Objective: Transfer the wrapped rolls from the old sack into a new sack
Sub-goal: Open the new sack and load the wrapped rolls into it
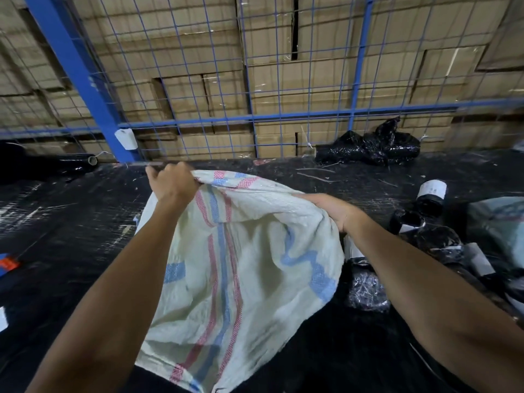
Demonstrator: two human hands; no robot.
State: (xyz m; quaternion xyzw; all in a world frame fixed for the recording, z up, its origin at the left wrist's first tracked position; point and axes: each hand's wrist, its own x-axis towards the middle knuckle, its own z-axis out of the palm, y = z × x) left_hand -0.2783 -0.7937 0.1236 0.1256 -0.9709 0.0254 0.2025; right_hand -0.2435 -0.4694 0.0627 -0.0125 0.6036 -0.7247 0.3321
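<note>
left hand (173, 180), right hand (333, 211) gripping white sack (241, 265) rim; black wrapped rolls (431, 197) beside

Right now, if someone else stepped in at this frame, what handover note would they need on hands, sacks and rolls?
Left hand: grips the far rim of the white woven sack with red and blue stripes.
Right hand: grip on the near right rim, spreading the mouth.
Black-wrapped rolls with white labels: lying loose on the black sheet to the right, beside a pale second sack at the frame edge.
Done: sack mouth opened; no roll visible inside.
Left: load the rolls.
</note>
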